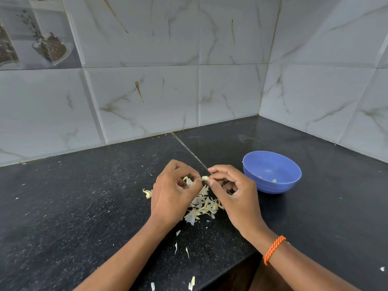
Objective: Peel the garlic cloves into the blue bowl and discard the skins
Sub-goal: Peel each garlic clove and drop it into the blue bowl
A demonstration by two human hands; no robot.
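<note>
Your left hand (175,190) and right hand (230,185) both pinch one garlic clove (204,177); skins (202,206) below it, blue bowl (273,185) to its right

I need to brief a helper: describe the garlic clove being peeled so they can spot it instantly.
Start at the blue bowl on the black counter, then look left to the two hands. The clove is pinched between their fingertips, above the skins: plump and pale, not flat and papery.
</note>
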